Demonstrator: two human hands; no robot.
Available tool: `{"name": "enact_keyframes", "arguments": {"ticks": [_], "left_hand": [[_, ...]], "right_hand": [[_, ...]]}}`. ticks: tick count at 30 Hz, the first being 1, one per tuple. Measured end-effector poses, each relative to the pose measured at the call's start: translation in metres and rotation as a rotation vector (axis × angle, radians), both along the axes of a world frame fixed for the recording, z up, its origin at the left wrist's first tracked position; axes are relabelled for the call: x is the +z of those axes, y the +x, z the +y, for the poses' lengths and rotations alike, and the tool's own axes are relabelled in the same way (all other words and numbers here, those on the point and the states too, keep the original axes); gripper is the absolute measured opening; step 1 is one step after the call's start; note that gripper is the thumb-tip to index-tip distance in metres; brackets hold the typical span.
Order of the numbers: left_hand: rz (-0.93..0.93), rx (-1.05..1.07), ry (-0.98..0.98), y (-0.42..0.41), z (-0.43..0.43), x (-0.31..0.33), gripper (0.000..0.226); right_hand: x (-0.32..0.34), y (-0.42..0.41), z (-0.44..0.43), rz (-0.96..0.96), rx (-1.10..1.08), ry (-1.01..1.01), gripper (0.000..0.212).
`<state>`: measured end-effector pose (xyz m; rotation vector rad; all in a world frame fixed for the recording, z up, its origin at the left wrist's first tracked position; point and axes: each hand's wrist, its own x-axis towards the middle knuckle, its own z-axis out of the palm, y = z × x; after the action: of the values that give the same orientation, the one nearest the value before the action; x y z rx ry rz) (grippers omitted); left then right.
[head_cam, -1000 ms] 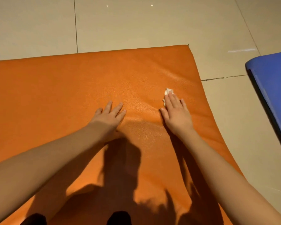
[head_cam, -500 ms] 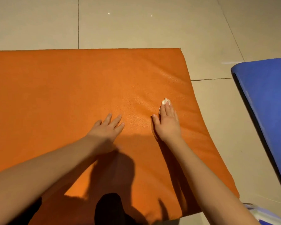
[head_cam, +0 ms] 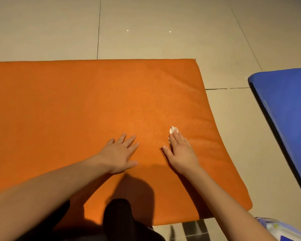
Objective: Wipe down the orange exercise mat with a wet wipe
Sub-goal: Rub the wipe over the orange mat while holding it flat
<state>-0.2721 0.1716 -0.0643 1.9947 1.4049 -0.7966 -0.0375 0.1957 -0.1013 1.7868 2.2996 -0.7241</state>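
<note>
- The orange exercise mat point(head_cam: 76, 110) lies flat on the pale tiled floor point(head_cam: 163, 23) in front of me. It fills the middle and left of my view and runs out of sight on the left.
- My left hand point(head_cam: 119, 153) rests palm down on the mat, fingers straight and a little spread. It holds nothing.
- My right hand point(head_cam: 181, 150) also lies palm down on the mat, just to the right of my left hand, with a strip of bare mat between the two.
- The fingers of my right hand are straight and close together, with the thumb out to the side. They press the wet wipe point(head_cam: 173, 130) flat against the mat rather than curling round it.
- The wipe is a small crumpled white wad. Only its far end shows, poking out past my fingertips and along the thumb side; the rest is under my fingers.
- The wipe sits on the right half of the mat, nearer the right edge than the centre.
- My dark-clothed knee point(head_cam: 118, 216) is at the near edge of the mat, between my forearms.
- A blue mat point(head_cam: 288, 110) lies on the floor to the right, well apart from the orange one.
- A pale plastic pack point(head_cam: 276, 228) shows at the bottom right corner, beside my right forearm; I cannot tell what is in it.
</note>
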Motion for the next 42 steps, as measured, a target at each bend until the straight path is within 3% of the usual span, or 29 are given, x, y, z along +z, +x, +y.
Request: {"name": "enact_keyframes", "arguments": {"ticks": [2,8,11,15,22,27,32,37,42], "left_hand": [[-0.005,0.01,-0.008,0.002,0.0,-0.001,0.08],[-0.06,0.1,-0.003,0.014,-0.018,-0.002,0.082],[-0.089,0.163,0.014,0.019,-0.026,-0.003,0.077],[-0.112,0.179,0.031,0.024,-0.025,0.001,0.073],[-0.175,0.159,0.002,0.035,-0.038,-0.002,0.075],[-0.163,0.145,0.044,0.033,-0.045,-0.006,0.073],[-0.154,0.133,0.051,0.033,-0.046,-0.003,0.071],[-0.138,0.132,0.083,0.033,-0.052,-0.005,0.071],[-0.121,0.126,0.116,0.033,-0.054,-0.008,0.072]], "right_hand": [[0.002,0.014,-0.003,-0.025,0.042,0.028,0.063],[0.002,0.012,-0.006,-0.061,-0.138,0.001,0.067],[0.014,0.009,-0.026,0.004,-0.043,-0.03,0.069],[0.026,0.031,-0.037,-0.065,0.106,0.038,0.063],[0.012,0.027,-0.022,0.02,-0.024,-0.029,0.069],[0.029,0.045,-0.063,0.043,0.129,-0.025,0.069],[0.02,0.06,-0.048,-0.018,-0.015,-0.025,0.063],[0.03,0.048,-0.073,0.108,-0.054,-0.069,0.064],[0.042,0.071,-0.106,0.104,0.038,-0.088,0.089]]}}
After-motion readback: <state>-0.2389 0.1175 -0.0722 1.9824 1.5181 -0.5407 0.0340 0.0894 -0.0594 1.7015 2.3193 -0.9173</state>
